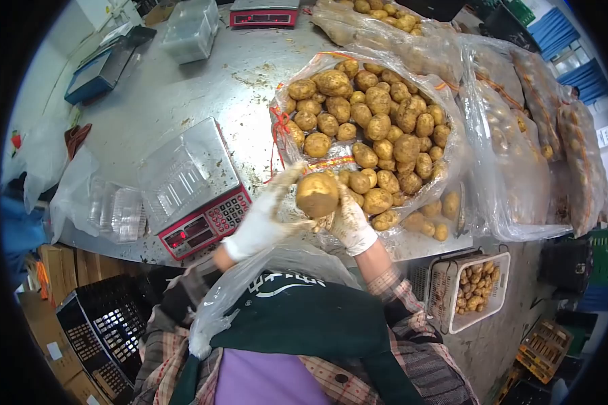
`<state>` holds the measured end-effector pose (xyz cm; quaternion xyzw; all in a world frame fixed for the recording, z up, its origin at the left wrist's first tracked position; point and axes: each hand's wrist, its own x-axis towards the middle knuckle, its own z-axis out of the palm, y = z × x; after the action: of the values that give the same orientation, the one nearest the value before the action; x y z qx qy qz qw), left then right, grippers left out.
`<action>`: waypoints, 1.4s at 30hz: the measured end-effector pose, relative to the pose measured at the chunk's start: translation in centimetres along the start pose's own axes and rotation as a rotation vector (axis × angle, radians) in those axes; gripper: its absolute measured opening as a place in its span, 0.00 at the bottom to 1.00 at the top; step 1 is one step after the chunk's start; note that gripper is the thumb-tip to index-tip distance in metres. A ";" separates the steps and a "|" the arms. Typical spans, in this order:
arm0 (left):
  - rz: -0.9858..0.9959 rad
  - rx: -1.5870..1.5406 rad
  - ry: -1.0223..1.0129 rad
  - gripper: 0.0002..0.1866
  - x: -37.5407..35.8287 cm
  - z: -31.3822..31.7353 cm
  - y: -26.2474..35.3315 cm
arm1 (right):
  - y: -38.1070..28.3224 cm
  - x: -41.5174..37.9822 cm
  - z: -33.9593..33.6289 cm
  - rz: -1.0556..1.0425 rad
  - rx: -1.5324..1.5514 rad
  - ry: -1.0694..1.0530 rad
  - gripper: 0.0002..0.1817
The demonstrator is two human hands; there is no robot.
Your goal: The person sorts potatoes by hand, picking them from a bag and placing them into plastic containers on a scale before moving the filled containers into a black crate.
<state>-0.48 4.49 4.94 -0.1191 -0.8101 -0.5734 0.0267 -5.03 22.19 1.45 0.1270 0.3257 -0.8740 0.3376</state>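
Note:
A large brown potato (pixel 317 195) is raised in front of me, at the near side of an open plastic sack. My right hand (pixel 350 224), in a soiled white glove, grips it from the right and below. My left hand (pixel 267 212), gloved likewise, is left of the potato with thumb and fingers spread around that side, a gap showing between palm and potato. Many loose potatoes (pixel 378 101) fill the sack (pixel 456 145). Left of my left hand, a clear plastic tray (pixel 175 172) rests on a red digital scale (pixel 206 226).
More clear trays (pixel 118 209) lie at the table's left edge. Another scale (pixel 263 15) and stacked clear boxes (pixel 190 30) stand at the back. Filled potato sacks (pixel 513 148) line the right. A white crate (pixel 503 287) with potatoes sits below the table edge.

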 end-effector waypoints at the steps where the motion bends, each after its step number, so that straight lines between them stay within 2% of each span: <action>1: -0.032 -0.070 0.013 0.47 0.4 1.0 -0.3 | 0.5 0.2 0.6 -0.032 -0.023 -0.018 0.29; 2: -0.062 -0.289 0.066 0.45 0.5 1.8 -0.1 | 1.2 0.9 0.1 0.008 0.006 0.039 0.27; 3: -0.091 -0.509 0.117 0.42 0.5 2.1 0.2 | 0.8 0.8 -0.2 0.012 -0.203 0.002 0.26; 5: -0.200 -0.579 0.135 0.36 0.4 1.9 -0.2 | -0.6 0.2 -1.2 0.016 -0.624 -0.072 0.25; 6: -0.256 -0.617 0.148 0.32 0.2 1.9 -0.4 | -0.9 -0.3 -0.6 -0.073 -0.907 0.017 0.24; 9: -0.401 -0.929 0.279 0.21 0.4 1.9 -2.3 | 0.2 -0.9 0.4 -0.717 -1.491 0.190 0.22; 10: -0.332 -0.927 0.299 0.15 0.5 1.7 -2.2 | -0.5 -1.7 1.7 -0.521 -1.514 0.171 0.28; 13: -0.427 -1.061 0.338 0.14 -0.5 2.1 -3.6 | 0.1 -1.2 1.8 -0.392 -1.216 -0.012 0.36; 14: -0.363 -0.820 0.392 0.16 -0.2 2.7 -4.0 | 0.6 -0.2 1.0 -0.389 -1.089 -0.218 0.47; 17: -0.409 -0.693 0.344 0.17 -0.4 2.5 -2.9 | 0.5 -0.7 2.7 -0.428 -1.041 -0.311 0.48; 18: -0.342 -0.582 0.351 0.17 -0.3 2.5 -3.2 | 0.2 -1.1 3.3 -0.468 -1.108 -0.294 0.47; 21: -0.320 -0.561 0.347 0.18 -0.7 2.4 -4.0 | 0.2 -1.0 3.1 -0.500 -1.244 -0.247 0.44; 24: -0.379 -0.656 0.431 0.19 -0.9 3.0 -4.2 | 1.5 -1.0 3.1 -0.553 -1.086 -0.126 0.31; 27: -0.200 -0.334 0.417 0.19 -0.1 3.2 -0.7 | 1.8 1.8 1.0 -0.342 -0.577 0.001 0.19; 28: -0.216 -0.495 0.434 0.20 -0.5 4.1 -2.1 | 1.7 2.3 0.8 -0.303 -0.504 0.013 0.18; 31: -0.193 -0.582 0.386 0.21 0.4 3.9 -1.1 | 1.2 3.4 0.6 -0.179 -0.289 0.035 0.15; 35: -0.437 -0.940 0.303 0.23 0.8 2.7 -3.1 | 2.1 3.7 -0.7 -0.319 -0.486 -0.207 0.20; 36: -0.516 -1.011 0.301 0.24 0.7 2.4 -3.1 | 1.6 2.6 0.3 -0.320 -0.663 -0.259 0.24; 37: -0.596 -1.083 0.293 0.25 0.5 2.1 -3.0 | 1.7 2.7 0.1 -0.362 -0.761 -0.241 0.24; 38: -0.422 -1.190 0.117 0.24 0.2 1.8 -3.0 | 1.9 3.0 -0.4 -0.411 -0.859 -0.212 0.23; 40: -0.415 -0.872 0.130 0.25 0.5 2.3 -2.3 | 1.1 2.9 -0.5 -0.468 -0.952 -0.162 0.23; 41: -0.403 -0.720 0.128 0.27 0.6 2.8 -2.1 | 1.5 3.0 -0.9 -0.394 -0.893 -0.122 0.23; 42: -0.397 -0.679 0.202 0.35 0.3 3.8 -5.0 | 1.8 3.1 -1.4 -0.323 -0.832 -0.078 0.22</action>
<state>-1.56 6.50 -0.93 0.0944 -0.5751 -0.8113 -0.0460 -6.10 20.51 -1.83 -0.1050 0.6521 -0.7144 0.2311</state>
